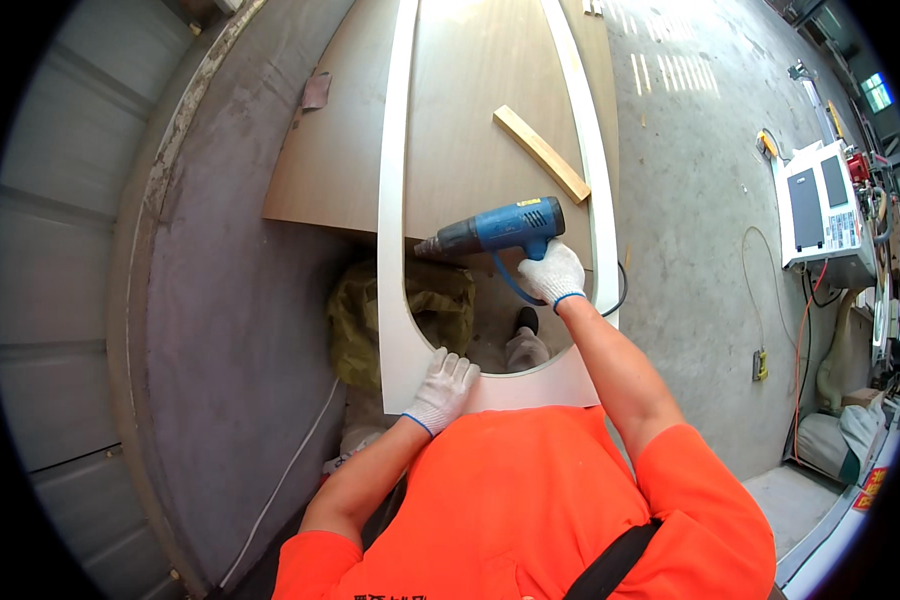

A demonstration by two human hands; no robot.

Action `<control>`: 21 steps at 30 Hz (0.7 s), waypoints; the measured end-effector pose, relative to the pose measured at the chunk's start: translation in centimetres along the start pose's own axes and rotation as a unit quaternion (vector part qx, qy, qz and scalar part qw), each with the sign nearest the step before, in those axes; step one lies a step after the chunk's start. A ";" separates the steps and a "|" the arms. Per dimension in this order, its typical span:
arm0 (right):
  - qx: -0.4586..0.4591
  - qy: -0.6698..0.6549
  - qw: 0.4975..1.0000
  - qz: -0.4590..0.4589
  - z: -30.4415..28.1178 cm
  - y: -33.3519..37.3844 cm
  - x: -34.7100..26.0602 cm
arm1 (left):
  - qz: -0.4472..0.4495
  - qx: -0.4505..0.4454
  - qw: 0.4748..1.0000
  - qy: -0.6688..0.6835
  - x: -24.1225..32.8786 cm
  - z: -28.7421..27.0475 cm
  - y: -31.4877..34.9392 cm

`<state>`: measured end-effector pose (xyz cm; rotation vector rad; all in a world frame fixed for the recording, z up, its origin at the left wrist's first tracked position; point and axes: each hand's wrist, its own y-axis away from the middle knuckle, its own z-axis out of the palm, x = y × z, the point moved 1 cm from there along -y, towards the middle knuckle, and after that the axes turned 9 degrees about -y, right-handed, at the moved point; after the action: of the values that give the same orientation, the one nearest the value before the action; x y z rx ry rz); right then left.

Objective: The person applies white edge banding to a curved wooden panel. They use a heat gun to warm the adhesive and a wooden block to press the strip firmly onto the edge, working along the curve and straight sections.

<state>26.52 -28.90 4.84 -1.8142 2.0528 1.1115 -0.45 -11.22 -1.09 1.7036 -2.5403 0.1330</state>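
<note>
On the far left is a ribbed wall (55,280); a thin white cable (282,480) runs up from the bottom beside it. A small reddish-brown scrap (316,91) lies at the left edge of the brown surface (340,165), and a crumpled olive-green bag (353,325) sits below. The long white frame (392,225) lies over the surface, its rounded end toward the person. The gloved left hand (442,392) rests on that end, fingers close together at the inner edge; whether it grips, I cannot tell. A blue heat gun (505,226) is above the frame's opening, its nozzle pointing left, just beside the left rail. Beyond it a wood strip (540,153) slants to the right rail. The gloved right hand (553,273) is wrapped around the heat gun's handle. Farther right, a white machine (820,205) stands well apart.
</note>
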 end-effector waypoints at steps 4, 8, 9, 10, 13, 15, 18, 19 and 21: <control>-0.057 0.057 0.997 -0.005 -0.6 1.4 0.4 | -0.007 -0.008 1.000 0.002 0.1 0.2 0.1; -0.085 0.054 0.995 -0.006 -0.7 2.1 0.5 | 0.000 0.014 1.000 0.002 0.0 0.0 0.0; -0.061 0.045 0.997 -0.006 -0.4 1.9 0.4 | 0.001 0.013 1.000 0.000 0.0 -0.1 0.0; -0.036 0.036 0.999 -0.005 0.1 1.4 0.3 | 0.003 0.012 1.000 -0.003 0.0 -0.1 -0.1; -0.001 0.007 1.000 -0.012 0.5 0.0 0.6 | 0.009 0.023 1.000 -0.005 0.0 -0.3 -0.1; -0.004 0.006 1.000 -0.019 0.3 0.0 0.3 | 0.001 -0.006 1.000 -0.013 0.0 0.0 0.0; -0.094 0.070 0.993 -0.015 -0.6 0.7 -0.4 | -0.005 -0.016 1.000 -0.015 0.1 0.3 0.2; -0.091 0.070 0.993 -0.023 -0.5 0.8 -0.3 | -0.007 -0.014 1.000 -0.014 0.1 0.3 0.3; -0.085 0.069 0.993 -0.037 -0.4 1.1 -0.2 | -0.003 0.004 1.000 -0.006 0.0 0.1 0.1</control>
<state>25.71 -29.07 5.66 -2.0841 1.9994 1.2051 -0.59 -11.21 -1.22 1.7198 -2.5461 0.1325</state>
